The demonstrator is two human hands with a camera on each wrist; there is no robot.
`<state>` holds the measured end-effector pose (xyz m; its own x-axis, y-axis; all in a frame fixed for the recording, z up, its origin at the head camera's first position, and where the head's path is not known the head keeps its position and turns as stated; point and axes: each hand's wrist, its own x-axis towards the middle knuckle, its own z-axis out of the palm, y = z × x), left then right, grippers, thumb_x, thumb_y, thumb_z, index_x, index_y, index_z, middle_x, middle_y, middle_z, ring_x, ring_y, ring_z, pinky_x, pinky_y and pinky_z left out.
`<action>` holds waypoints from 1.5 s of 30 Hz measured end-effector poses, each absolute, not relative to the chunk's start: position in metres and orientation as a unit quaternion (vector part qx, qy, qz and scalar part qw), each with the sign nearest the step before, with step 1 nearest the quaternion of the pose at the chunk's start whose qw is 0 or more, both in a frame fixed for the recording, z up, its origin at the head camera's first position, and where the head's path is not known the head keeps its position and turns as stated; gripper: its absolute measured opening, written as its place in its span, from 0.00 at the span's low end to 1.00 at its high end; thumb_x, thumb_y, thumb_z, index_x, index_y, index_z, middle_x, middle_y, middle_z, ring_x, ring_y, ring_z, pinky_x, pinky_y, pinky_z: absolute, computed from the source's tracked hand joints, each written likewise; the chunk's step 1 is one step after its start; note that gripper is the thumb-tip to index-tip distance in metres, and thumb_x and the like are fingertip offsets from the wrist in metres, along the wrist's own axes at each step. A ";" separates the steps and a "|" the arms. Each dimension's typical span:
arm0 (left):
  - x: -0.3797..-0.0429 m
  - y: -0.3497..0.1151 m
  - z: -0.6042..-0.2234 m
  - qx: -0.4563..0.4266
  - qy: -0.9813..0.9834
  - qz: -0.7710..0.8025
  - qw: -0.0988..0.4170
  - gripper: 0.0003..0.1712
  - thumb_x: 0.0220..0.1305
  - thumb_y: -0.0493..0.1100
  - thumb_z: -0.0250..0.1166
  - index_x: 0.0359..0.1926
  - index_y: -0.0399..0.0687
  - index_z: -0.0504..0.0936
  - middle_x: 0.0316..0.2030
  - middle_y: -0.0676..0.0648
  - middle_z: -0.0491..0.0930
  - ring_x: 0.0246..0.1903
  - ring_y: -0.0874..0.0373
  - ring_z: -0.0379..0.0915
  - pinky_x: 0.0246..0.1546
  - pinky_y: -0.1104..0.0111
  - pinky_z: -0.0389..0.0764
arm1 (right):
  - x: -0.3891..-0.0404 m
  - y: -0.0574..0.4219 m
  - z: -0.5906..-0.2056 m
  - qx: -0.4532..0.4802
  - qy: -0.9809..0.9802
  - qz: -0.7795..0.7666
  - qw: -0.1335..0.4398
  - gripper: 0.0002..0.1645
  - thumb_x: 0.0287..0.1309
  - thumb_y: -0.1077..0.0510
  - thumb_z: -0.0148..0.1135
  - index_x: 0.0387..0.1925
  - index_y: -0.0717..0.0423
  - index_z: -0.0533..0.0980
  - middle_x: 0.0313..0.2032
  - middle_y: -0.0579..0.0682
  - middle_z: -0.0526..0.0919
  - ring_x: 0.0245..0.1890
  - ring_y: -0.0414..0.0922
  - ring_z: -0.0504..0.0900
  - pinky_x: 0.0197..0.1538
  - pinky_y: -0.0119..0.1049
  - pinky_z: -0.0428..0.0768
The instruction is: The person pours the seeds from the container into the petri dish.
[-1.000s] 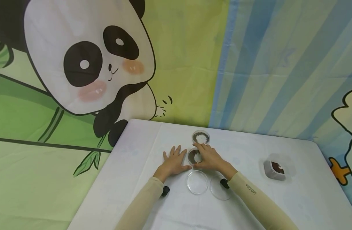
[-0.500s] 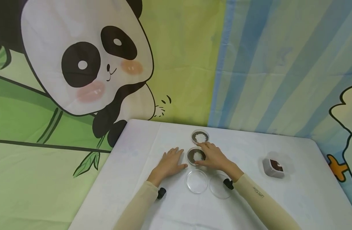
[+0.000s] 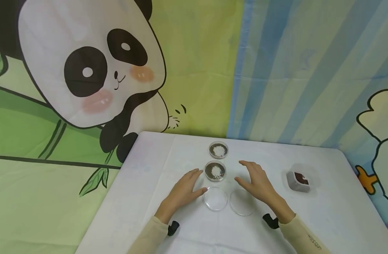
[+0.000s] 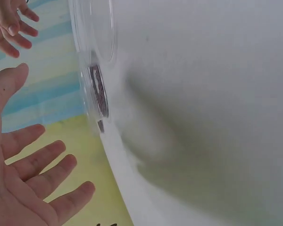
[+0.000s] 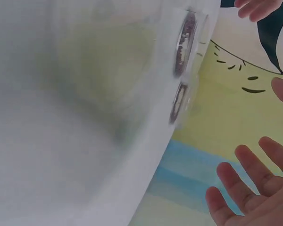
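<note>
Two round petri dishes with dark brown contents and a white heap on top stand in line: a far dish (image 3: 218, 150) and a nearer dish (image 3: 215, 171). Left of the nearer one my left hand (image 3: 182, 192) is raised with relaxed fingers, its thumb close to the clear round piece (image 3: 215, 198) in front. My right hand (image 3: 258, 183) is apart from the dishes on their right, thumb and fingers spread around nothing. Both wrist views show bare palms: the left hand (image 4: 33, 174) and the right hand (image 5: 259, 188) are above the table level. The filled dishes (image 5: 184, 44) appear edge-on there.
A second clear round piece (image 3: 242, 202) lies beside the first, under the right forearm's side. Further right stands a small translucent tub (image 3: 297, 181) with reddish-brown stuff inside. Behind the white table (image 3: 324, 218) hangs a printed panda curtain (image 3: 200, 70).
My right hand has let go of the nearer dish and drawn back to the right. My left hand has lifted and turned slightly; the view has shifted a little to the right.
</note>
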<state>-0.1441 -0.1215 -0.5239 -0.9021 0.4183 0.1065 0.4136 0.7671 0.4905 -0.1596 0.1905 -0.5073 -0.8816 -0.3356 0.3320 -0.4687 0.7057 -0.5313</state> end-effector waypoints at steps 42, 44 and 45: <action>-0.118 -0.113 -0.547 0.219 0.952 0.202 0.076 0.51 0.55 0.72 0.68 0.76 0.61 0.62 0.75 0.33 0.52 0.72 0.30 0.44 0.60 0.25 0.46 | -0.127 0.354 -0.531 -0.203 -0.920 0.314 0.116 0.70 0.49 0.37 0.75 0.75 0.71 0.47 0.67 0.81 0.54 0.64 0.80 0.54 0.55 0.78 0.56; -0.118 -0.112 -0.547 0.217 0.953 0.196 0.081 0.51 0.55 0.73 0.67 0.76 0.64 0.62 0.75 0.33 0.52 0.72 0.29 0.44 0.59 0.24 0.45 | -0.127 0.356 -0.533 -0.209 -0.918 0.320 0.102 0.72 0.49 0.36 0.75 0.75 0.72 0.44 0.67 0.82 0.53 0.65 0.79 0.53 0.56 0.78 0.56; -0.118 -0.111 -0.548 0.216 0.953 0.194 0.084 0.50 0.56 0.73 0.67 0.76 0.65 0.61 0.75 0.33 0.52 0.72 0.29 0.44 0.59 0.24 0.45 | -0.127 0.356 -0.533 -0.211 -0.917 0.325 0.097 0.73 0.49 0.35 0.75 0.75 0.73 0.43 0.67 0.82 0.52 0.65 0.79 0.52 0.56 0.77 0.56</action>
<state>-0.1184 -0.1115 -0.5475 -0.8925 0.4446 -0.0759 0.3794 0.8312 0.4064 -0.1270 0.3563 -0.5332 -0.8926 0.4490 0.0402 0.3235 0.7002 -0.6364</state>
